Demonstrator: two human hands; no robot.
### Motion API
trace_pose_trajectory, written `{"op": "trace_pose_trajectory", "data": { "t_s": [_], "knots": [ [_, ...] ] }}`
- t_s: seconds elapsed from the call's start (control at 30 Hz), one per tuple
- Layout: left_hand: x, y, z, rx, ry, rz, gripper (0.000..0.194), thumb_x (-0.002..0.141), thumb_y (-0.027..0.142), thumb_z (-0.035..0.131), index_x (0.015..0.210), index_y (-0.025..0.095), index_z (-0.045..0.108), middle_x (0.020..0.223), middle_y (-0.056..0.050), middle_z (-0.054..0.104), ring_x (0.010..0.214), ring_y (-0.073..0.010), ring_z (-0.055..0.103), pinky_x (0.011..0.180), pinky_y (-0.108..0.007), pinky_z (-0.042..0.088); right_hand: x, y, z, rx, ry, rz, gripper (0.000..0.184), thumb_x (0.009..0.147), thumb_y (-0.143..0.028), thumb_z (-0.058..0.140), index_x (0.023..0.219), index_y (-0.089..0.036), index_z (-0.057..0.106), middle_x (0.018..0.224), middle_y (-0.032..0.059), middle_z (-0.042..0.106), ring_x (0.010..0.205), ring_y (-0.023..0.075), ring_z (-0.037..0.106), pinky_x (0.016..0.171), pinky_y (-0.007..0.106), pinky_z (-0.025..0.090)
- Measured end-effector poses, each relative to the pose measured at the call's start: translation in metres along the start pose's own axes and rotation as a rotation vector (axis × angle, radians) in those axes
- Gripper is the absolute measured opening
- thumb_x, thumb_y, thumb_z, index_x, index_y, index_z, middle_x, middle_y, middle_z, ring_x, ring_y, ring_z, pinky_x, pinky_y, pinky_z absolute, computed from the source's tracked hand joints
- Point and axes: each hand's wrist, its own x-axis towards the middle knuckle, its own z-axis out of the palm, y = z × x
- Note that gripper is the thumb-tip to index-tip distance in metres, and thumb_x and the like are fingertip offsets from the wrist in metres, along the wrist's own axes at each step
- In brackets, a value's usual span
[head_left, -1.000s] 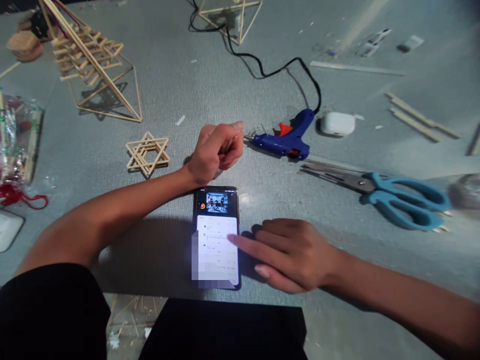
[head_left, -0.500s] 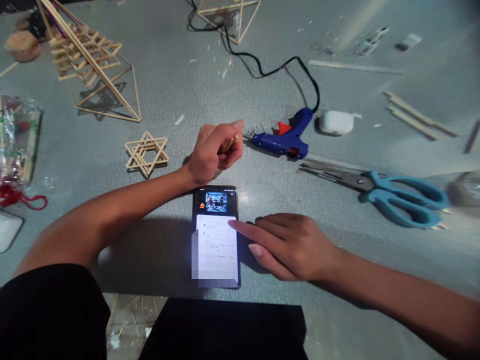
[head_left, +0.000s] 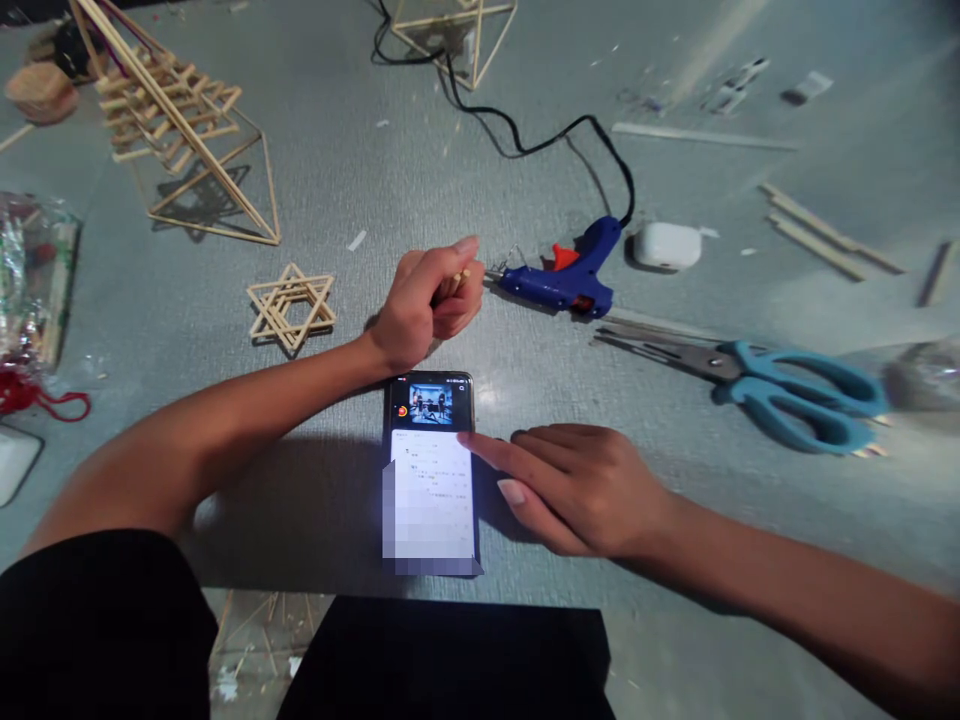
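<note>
My left hand point(head_left: 426, 305) is closed round thin wooden sticks point(head_left: 462, 279); only their ends show between thumb and fingers. Below it, a smartphone point(head_left: 431, 490) with a lit screen lies flat on the table, part of it blurred out. My right hand point(head_left: 574, 485) holds nothing; its index finger stretches onto the upper right of the screen, with the thumb out and the other fingers curled. A blue glue gun point(head_left: 559, 285) with a red trigger lies just right of my left hand. To the left rests a small six-pointed star point(head_left: 292, 308) of sticks.
Teal-handled scissors point(head_left: 802, 390) and a white earbud case point(head_left: 667, 246) lie at the right. A stick-built frame point(head_left: 180, 130) stands at the upper left, near a plastic packet point(head_left: 37, 280). A black cord point(head_left: 517, 130) runs back from the glue gun. Loose sticks point(head_left: 825, 235) lie farther right.
The list on the phone screen has scrolled, and my right index fingertip has shifted slightly up. My left hand has turned a little, so the stick ends show more plainly.
</note>
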Motion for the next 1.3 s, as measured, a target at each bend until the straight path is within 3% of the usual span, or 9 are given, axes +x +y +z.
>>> {"op": "trace_pose_trajectory", "data": {
  "t_s": [0.23, 0.53, 0.8, 1.13, 1.3],
  "knots": [
    [0.000, -0.001, 0.000, 0.032, 0.005, 0.004, 0.072, 0.090, 0.076, 0.051, 0.045, 0.024, 0.028, 0.039, 0.008, 0.014, 0.034, -0.0055, 0.017, 0.036, -0.028, 0.013, 0.004, 0.002, -0.009, 0.055, -0.009, -0.096, 0.038, 0.107, -0.025, 0.032, 0.134, -0.009, 0.053, 0.070, -0.0017, 0.059, 0.057, 0.0131, 0.052, 0.058, 0.028, 0.044],
    [-0.002, 0.000, 0.002, 0.012, 0.026, 0.029, 0.069, 0.091, 0.067, 0.056, 0.046, 0.023, 0.027, 0.041, 0.009, 0.016, 0.035, -0.0046, 0.018, 0.039, -0.029, 0.012, 0.003, 0.002, -0.009, 0.056, 0.043, -0.070, 0.035, 0.107, -0.024, 0.031, 0.130, -0.010, 0.054, 0.069, -0.0019, 0.057, 0.057, 0.0134, 0.052, 0.056, 0.028, 0.043],
    [0.000, 0.010, 0.004, 0.048, 0.039, -0.006, 0.067, 0.092, 0.071, 0.051, 0.052, 0.023, 0.026, 0.048, 0.008, 0.017, 0.041, -0.0062, 0.020, 0.044, -0.029, 0.016, 0.003, 0.003, -0.011, 0.059, 0.013, -0.084, 0.035, 0.107, -0.023, 0.033, 0.129, -0.008, 0.055, 0.070, -0.0009, 0.058, 0.058, 0.0135, 0.053, 0.058, 0.028, 0.045],
    [-0.003, 0.000, 0.000, 0.117, 0.060, 0.010, 0.068, 0.094, 0.070, 0.044, 0.049, 0.024, 0.023, 0.045, 0.006, 0.019, 0.044, -0.0080, 0.020, 0.048, -0.029, 0.022, 0.004, 0.002, -0.010, 0.066, 0.030, -0.081, 0.036, 0.108, -0.023, 0.031, 0.126, -0.009, 0.058, 0.069, -0.0009, 0.057, 0.057, 0.0137, 0.051, 0.057, 0.028, 0.045],
    [-0.004, 0.001, -0.001, 0.082, 0.015, 0.051, 0.068, 0.095, 0.069, 0.044, 0.048, 0.024, 0.024, 0.044, 0.007, 0.019, 0.042, -0.0072, 0.020, 0.047, -0.029, 0.020, 0.004, 0.002, -0.012, 0.055, 0.027, -0.078, 0.035, 0.108, -0.023, 0.032, 0.127, -0.008, 0.057, 0.070, -0.0008, 0.058, 0.057, 0.0136, 0.052, 0.057, 0.028, 0.045]
  ]
}}
